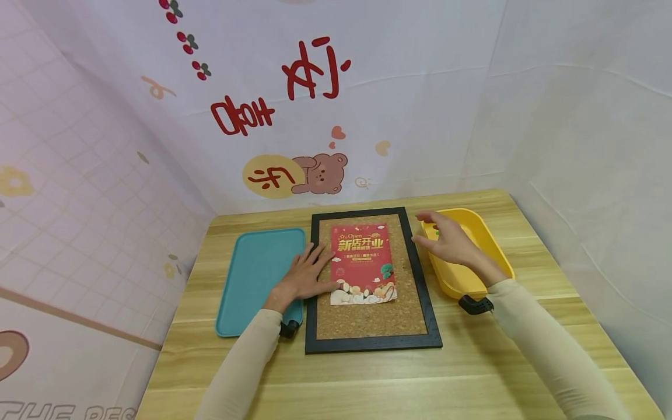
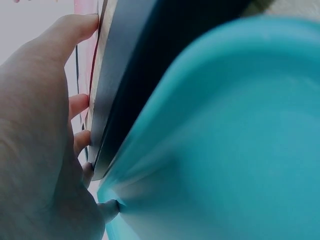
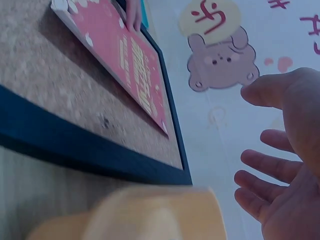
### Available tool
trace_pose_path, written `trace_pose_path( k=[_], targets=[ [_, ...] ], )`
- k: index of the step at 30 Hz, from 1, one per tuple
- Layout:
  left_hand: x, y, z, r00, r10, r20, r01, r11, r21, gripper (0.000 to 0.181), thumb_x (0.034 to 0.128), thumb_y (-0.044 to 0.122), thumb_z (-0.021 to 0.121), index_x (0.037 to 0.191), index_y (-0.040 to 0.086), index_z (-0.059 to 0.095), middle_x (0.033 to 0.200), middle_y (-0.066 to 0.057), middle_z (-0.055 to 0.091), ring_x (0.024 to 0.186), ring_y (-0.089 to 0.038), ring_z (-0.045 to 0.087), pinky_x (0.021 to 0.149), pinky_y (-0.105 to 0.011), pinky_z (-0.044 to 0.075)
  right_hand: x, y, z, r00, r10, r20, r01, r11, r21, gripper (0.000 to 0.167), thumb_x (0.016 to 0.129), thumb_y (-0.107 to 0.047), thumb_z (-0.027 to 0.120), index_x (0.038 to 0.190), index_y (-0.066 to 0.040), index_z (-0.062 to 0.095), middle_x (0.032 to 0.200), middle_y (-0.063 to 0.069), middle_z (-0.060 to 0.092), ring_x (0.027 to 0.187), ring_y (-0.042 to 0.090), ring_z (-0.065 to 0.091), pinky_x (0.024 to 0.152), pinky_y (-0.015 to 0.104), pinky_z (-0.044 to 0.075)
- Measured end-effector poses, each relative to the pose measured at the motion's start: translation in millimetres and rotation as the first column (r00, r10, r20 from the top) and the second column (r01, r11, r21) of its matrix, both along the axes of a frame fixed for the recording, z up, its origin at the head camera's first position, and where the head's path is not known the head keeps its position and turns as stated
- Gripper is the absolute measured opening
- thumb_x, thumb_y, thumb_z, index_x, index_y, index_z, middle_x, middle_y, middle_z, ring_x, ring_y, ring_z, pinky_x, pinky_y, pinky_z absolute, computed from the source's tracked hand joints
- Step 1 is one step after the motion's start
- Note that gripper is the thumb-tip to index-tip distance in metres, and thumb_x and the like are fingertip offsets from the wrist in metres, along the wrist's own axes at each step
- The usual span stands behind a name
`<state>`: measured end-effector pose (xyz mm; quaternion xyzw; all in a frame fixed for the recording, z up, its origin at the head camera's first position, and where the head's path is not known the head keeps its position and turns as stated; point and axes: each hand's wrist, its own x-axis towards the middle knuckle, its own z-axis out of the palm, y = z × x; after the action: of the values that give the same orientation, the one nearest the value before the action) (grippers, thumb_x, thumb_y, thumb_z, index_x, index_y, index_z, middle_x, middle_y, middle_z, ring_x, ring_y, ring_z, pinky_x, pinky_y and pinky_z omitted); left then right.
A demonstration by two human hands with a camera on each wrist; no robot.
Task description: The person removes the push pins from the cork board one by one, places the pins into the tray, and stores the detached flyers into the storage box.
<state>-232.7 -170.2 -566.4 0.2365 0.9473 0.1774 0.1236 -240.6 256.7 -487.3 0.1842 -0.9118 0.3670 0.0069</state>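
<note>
A red poster [image 1: 362, 265] with yellow lettering lies on a black-framed cork board [image 1: 367, 325]. My left hand [image 1: 301, 279] rests with spread fingers over the board's left frame, its fingertips and thumb touching the poster's left edge. In the left wrist view, the left hand [image 2: 35, 125] reaches past the frame side, its little finger by the blue tray's rim. My right hand [image 1: 448, 240] hovers above the yellow tray [image 1: 496, 248], fingers loosely bent. The right wrist view shows this right hand [image 3: 292, 170] holding nothing. The poster's edge stands slightly off the cork there.
A blue tray [image 1: 257, 280] lies left of the board. Small red and green pieces [image 1: 436, 229] show inside the yellow tray, partly hidden by the right hand. The wooden table [image 1: 367, 385] meets printed fabric walls [image 1: 420, 128] at its back and sides.
</note>
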Motion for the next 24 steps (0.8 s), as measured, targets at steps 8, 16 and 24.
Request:
trace_pose_path(
  k=[8, 16, 24],
  targets=[
    [0.5, 1.6, -0.3, 1.0, 0.007, -0.017, -0.007, 1.0, -0.013, 0.1, 0.1009, 0.074, 0.066, 0.181, 0.027, 0.03, 0.193, -0.009, 0.012, 0.18, -0.046, 0.003, 0.14, -0.08, 0.013, 4.1, -21, -8.9, 0.999, 0.013, 0.039, -0.012, 0.999, -0.031, 0.066, 0.107, -0.024, 0.079, 0.162, 0.001, 0.053, 0.162, 0.03, 0.06, 0.148, 0.055, 0.058, 0.126, 0.073, 0.047],
    [0.8, 1.7, 0.9, 1.0, 0.016, -0.018, -0.016, 1.0, -0.009, 0.1, 0.1011, 0.072, 0.068, 0.181, 0.026, 0.03, 0.193, -0.011, 0.014, 0.179, -0.047, 0.005, 0.139, -0.08, 0.015, 9.4, -35, -17.2, 0.999, 0.042, 0.028, -0.041, 0.999, -0.027, 0.072, 0.106, -0.024, 0.081, 0.164, 0.004, 0.049, 0.161, 0.03, 0.059, 0.143, 0.055, 0.061, 0.117, 0.073, 0.055],
    [-0.7, 3.5, 5.5, 0.999, 0.029, -0.016, -0.028, 0.998, 0.058, 0.098, 0.1033, 0.066, 0.069, 0.182, 0.024, 0.028, 0.191, -0.014, 0.02, 0.178, -0.05, 0.009, 0.138, -0.081, 0.019, 16.2, -45, -25.4, 0.997, 0.035, 0.073, -0.032, 0.998, -0.049, 0.075, 0.109, -0.028, 0.077, 0.169, 0.002, 0.044, 0.168, 0.031, 0.051, 0.145, 0.056, 0.058, 0.116, 0.072, 0.056]
  ],
)
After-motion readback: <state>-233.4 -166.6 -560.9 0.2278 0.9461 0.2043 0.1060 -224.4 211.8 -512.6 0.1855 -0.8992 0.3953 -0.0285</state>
